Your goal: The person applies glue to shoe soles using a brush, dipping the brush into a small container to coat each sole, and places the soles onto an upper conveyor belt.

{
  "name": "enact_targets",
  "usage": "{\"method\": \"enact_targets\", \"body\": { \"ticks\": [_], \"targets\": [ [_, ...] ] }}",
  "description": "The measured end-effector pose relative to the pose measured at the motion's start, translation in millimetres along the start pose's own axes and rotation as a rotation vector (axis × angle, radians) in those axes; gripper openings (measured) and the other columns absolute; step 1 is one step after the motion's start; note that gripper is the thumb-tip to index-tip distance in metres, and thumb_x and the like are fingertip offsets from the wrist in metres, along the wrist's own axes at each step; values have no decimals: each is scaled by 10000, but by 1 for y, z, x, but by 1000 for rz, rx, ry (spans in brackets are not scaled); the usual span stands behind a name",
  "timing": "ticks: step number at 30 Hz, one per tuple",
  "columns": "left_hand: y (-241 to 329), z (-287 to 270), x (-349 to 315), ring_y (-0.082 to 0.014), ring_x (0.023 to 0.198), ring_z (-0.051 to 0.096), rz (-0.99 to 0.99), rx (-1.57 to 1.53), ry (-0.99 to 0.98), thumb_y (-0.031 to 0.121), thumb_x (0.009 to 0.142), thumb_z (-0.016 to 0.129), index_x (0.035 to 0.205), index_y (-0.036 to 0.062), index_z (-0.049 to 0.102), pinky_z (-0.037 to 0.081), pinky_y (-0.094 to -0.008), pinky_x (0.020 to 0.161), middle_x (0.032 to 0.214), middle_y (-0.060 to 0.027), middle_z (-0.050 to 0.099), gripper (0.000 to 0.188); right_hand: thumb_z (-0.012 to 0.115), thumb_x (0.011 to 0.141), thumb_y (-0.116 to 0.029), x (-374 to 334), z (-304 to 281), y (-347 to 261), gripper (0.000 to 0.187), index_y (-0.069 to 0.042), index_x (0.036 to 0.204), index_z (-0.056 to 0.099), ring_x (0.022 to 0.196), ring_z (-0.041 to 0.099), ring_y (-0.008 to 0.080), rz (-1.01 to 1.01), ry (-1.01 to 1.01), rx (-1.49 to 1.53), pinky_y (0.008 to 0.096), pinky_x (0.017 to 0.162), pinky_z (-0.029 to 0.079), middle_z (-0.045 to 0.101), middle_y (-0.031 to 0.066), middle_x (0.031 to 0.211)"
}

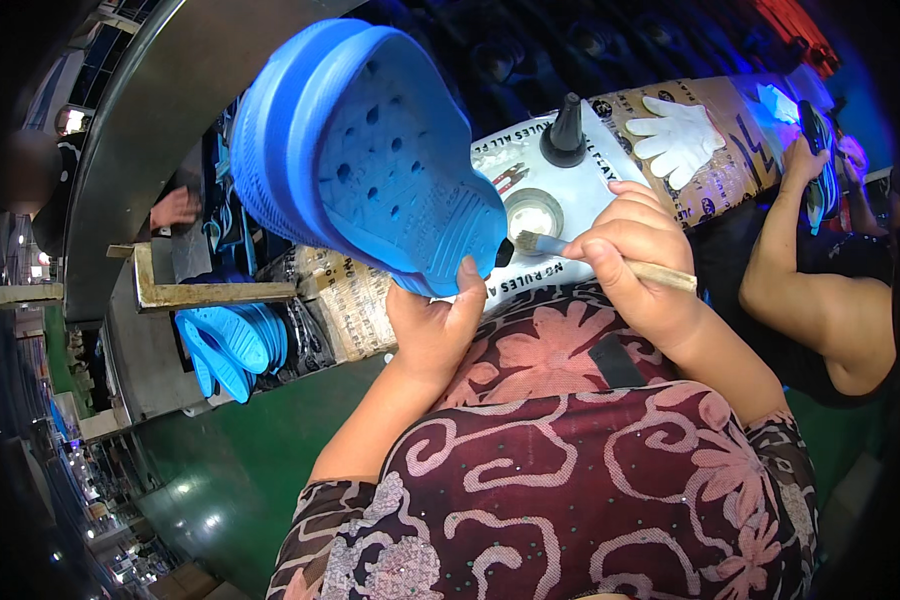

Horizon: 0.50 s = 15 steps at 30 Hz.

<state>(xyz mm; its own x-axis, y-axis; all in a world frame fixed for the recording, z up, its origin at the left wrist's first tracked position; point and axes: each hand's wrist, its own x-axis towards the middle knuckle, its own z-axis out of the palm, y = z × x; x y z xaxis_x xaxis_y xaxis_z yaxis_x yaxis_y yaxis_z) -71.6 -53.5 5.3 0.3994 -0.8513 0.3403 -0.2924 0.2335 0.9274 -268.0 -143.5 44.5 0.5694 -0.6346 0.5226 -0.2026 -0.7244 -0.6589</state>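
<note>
My left hand (435, 325) grips a stack of blue perforated clogs (385, 165) by the heel end, with the thumb on the inside and the fingers mostly hidden beneath. The stack is tilted, its holed footbed facing me. Between the thumb and fingers of my right hand (645, 265) is a flat paintbrush (663, 276) with a wooden handle. Its bristles point left, close to a small black part at the clog's heel; whether they touch, I cannot tell. Just beyond the bristles sits a round shallow dish (536, 212) with whitish contents. A black cone-shaped bottle (564, 142) stands behind it.
A white printed sheet (605, 150) lies under the dish. Beyond it, a white glove (673, 141) rests on taped cardboard (718, 100). More blue clogs (235, 345) lie left, below a wooden bar (215, 293). A co-worker's arm (795, 190) is at right, another person's hand (175, 208) at left.
</note>
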Motion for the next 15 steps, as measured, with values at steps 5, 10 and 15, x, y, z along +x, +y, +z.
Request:
{"method": "enact_targets", "body": {
  "ticks": [5,10,15],
  "targets": [
    [-7,1,-1,-157,767,603,49,18,17,-27,785,591,946,-34,579,473,-285,707,855,-106,631,161,655,795,-203,1,5,-4,131,-90,731,672,663,560,213,-104,-12,13,395,868,402,575,30,636],
    [-9,3,4,-202,901,596,104,-27,-6,-26,791,597,1035,-54,562,462,-307,803,1009,-137,606,249,661,793,-209,-1,0,0,127,-94,744,676,652,557,202,-54,-39,46,399,863,404,573,25,643],
    [-10,8,9,-230,983,576,183,-50,-33,-35,792,585,1115,-61,530,444,-336,867,1093,-154,577,329,665,796,-224,-1,3,-1,134,-100,748,681,648,556,198,-76,-25,51,397,864,404,582,20,648]
  ]
}}
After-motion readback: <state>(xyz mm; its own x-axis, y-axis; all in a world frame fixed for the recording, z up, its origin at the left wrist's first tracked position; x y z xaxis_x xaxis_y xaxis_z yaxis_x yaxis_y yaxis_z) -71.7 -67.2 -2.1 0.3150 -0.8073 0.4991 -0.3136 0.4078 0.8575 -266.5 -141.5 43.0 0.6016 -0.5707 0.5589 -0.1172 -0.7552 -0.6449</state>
